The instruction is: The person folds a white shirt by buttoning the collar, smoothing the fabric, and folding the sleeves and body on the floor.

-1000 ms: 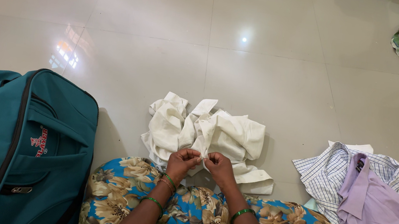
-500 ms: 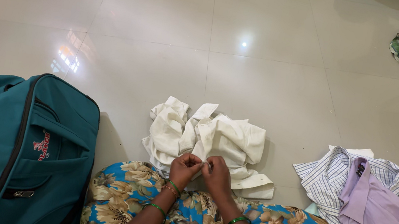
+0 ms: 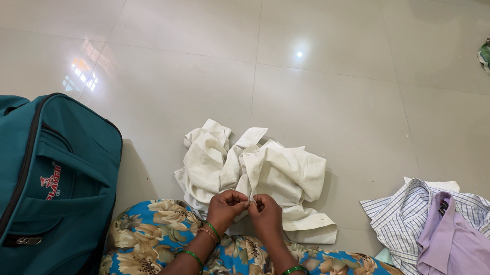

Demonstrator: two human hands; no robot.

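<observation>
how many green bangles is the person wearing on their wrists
3: two on the left wrist, one near the hand and one lower down the forearm, and one on the right wrist. Others may be hidden underneath.

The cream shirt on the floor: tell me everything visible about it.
The cream shirt is soft woven cloth as it looks, crumpled in a loose heap on the glossy tiled floor, a cuffed sleeve trailing right. The left hand and right hand pinch its near edge together, beside the floral lap.
</observation>
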